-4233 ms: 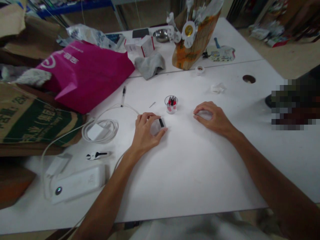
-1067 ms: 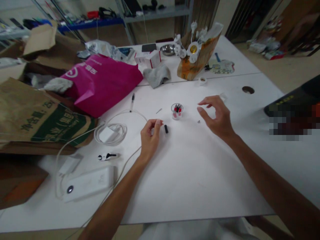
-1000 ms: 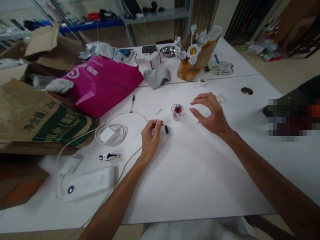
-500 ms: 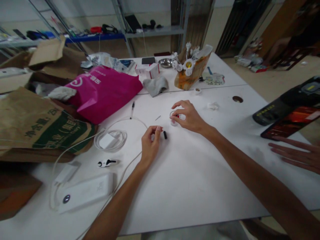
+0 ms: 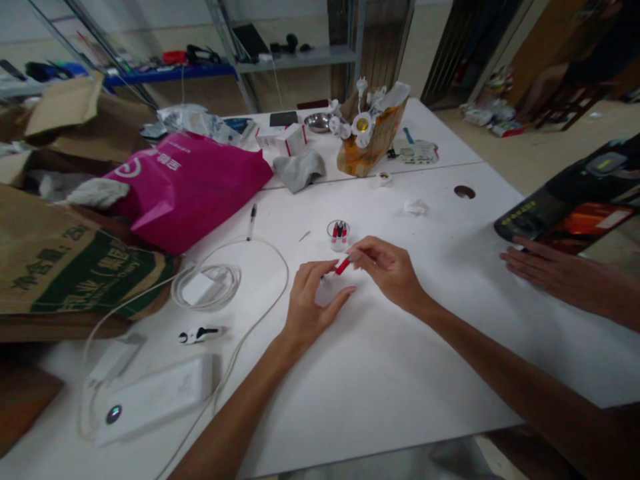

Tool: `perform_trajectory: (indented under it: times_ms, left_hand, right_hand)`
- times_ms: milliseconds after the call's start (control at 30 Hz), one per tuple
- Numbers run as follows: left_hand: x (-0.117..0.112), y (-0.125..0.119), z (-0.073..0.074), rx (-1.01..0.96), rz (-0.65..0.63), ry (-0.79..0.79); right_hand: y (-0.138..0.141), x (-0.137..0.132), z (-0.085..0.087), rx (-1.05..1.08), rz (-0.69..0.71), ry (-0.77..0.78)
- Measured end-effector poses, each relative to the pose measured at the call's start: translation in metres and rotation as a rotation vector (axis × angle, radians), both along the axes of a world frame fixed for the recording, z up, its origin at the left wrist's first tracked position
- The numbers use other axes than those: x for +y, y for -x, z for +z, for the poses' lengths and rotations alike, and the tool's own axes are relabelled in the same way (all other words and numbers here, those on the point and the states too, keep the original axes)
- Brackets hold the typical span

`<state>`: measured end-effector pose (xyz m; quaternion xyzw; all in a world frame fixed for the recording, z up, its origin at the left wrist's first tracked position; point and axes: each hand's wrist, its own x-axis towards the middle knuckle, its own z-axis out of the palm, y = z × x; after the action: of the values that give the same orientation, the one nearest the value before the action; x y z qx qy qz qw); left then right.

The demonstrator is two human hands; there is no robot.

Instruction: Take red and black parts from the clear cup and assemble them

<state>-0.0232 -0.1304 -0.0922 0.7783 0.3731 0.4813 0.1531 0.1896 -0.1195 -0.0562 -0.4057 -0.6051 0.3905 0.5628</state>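
My right hand (image 5: 393,272) pinches a small red cylindrical piece (image 5: 343,265) between thumb and fingertips, in the middle of the table. Beside it, my left hand (image 5: 311,297) is open, thumb spread from the fingers. Its fingertips are close to the red piece; I cannot tell whether they touch it. Something small and dark shows under the left fingers, mostly hidden. Just beyond both hands stands a small clear round container (image 5: 339,244) with several red and black pieces upright in it. A thin short metallic piece (image 5: 305,235) lies left of the container.
A white cable (image 5: 286,280), power bank (image 5: 160,400) and black-and-white clip-like tool (image 5: 199,335) lie left. Behind are a magenta bag (image 5: 195,187), grey cloth (image 5: 300,170) and paper bag of white plugs (image 5: 370,150). At right, another person's hand (image 5: 555,273) is near a black bottle (image 5: 550,200).
My right hand has left the container and come nearer with the red piece. My left hand has gone from a pinch to spread fingers. The other person's hand has moved inward.
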Motion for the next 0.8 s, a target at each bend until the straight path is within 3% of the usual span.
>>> perform_trajectory:
  times_ms: [100,267,567,800]
  left_hand:
    - [-0.004,-0.006,-0.005,0.037,-0.021,-0.057]
    - [-0.003,-0.006,-0.007,0.037,-0.086,-0.061]
    - [-0.006,-0.006,-0.002,0.032,-0.023,-0.072]
    - [-0.005,-0.003,-0.001,0.058,-0.014,0.017]
  right_hand:
    - [0.006,-0.011,-0.021,0.092,0.041,0.142]
    - [0.001,-0.017,-0.04,0.123,0.002,0.192]
    - [-0.006,-0.019,-0.043,0.079,0.036,0.21]
    - [-0.012,-0.018,-0.046,-0.02,0.018,0.134]
